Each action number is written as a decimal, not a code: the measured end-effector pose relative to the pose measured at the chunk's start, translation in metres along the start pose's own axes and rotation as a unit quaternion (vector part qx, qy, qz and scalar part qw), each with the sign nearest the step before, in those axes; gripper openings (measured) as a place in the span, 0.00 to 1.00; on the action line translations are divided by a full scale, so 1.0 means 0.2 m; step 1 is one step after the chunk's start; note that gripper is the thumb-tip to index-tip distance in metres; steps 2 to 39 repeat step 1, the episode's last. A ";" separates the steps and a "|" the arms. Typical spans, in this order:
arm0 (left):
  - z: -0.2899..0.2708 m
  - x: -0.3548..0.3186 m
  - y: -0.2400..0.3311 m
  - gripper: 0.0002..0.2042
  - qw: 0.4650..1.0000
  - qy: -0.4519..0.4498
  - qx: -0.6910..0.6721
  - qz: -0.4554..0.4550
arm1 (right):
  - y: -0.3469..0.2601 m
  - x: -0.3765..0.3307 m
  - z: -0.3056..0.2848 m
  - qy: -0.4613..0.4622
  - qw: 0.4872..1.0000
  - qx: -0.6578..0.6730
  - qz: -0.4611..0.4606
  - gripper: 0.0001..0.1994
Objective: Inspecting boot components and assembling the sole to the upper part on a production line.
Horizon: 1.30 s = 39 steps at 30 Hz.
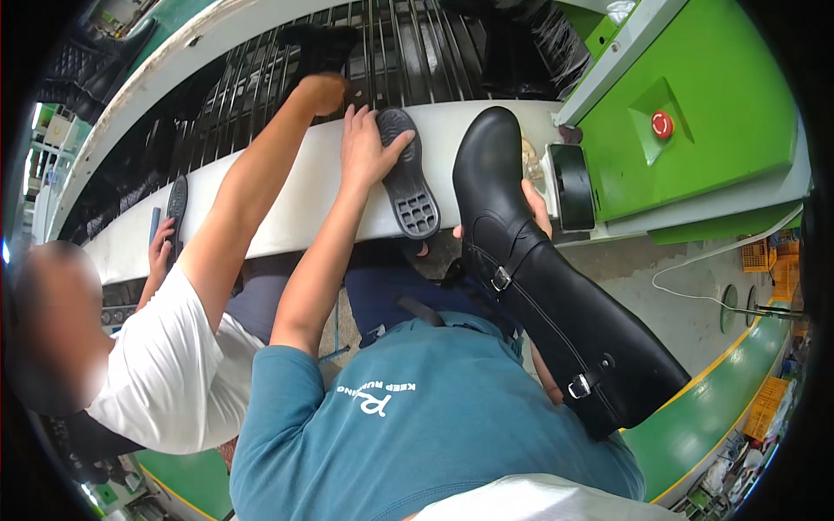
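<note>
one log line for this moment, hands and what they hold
left hand: flat on black sole, on white ledge | right hand: gripping tall black boot, toe up | co-worker's arm: reaching to wire rack

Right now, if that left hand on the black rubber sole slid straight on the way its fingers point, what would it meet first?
Probably the dark wire-rack conveyor beyond the white ledge; the left hand points there over the black ridged rubber sole, though depth is unclear.

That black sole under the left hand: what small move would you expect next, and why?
Probably closing the left hand around the black sole and lifting it toward the tall black boot. The sole lies tread-up on the white ledge with the palm resting flat against its edge, not gripping. The right hand already holds the boot by its ankle, foot part pointing at the ledge.
</note>
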<state>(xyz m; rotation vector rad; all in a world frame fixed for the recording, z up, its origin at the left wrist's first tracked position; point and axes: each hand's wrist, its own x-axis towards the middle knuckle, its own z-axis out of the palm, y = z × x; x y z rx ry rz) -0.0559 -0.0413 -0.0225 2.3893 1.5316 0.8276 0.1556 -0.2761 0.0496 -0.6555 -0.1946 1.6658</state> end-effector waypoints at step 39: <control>0.01 -0.05 -0.02 0.44 1.000 -0.004 0.003 -0.004 | 0.02 -0.01 -0.04 0.011 1.000 0.007 0.015 0.38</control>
